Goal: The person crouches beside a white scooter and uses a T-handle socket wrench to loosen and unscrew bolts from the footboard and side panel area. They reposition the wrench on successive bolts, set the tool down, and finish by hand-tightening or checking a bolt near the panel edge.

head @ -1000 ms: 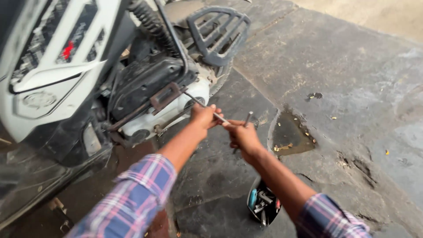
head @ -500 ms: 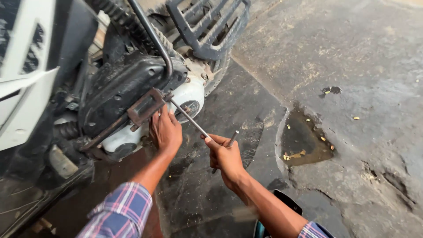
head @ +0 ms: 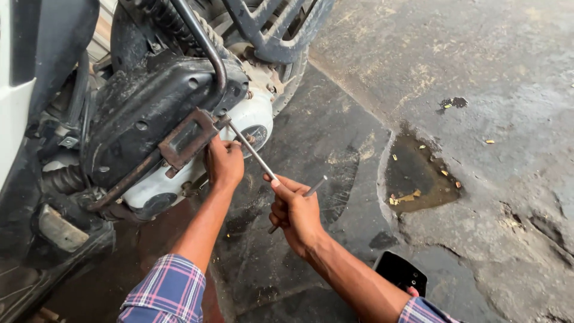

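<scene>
A scooter lies close on the left, its white engine cover (head: 254, 116) and black casing (head: 143, 107) facing me. A rusty kick lever (head: 179, 140) crosses the casing. My right hand (head: 296, 212) grips the cross handle of a long metal T-wrench (head: 254, 152), whose shaft runs up-left to the engine cover. My left hand (head: 224, 161) is closed around the shaft near the engine end, pressed against the white cover. Both forearms wear plaid sleeves.
The rear tyre (head: 293, 78) and a black grab rail (head: 269, 36) sit at the top. A brown puddle (head: 418, 176) with scattered debris fills a hollow in the wet concrete on the right. A black container (head: 400, 272) stands near my right elbow.
My view has moved closer to the engine. My left hand has slid along the shaft to the engine cover; the right hand has dropped lower with the wrench handle.
</scene>
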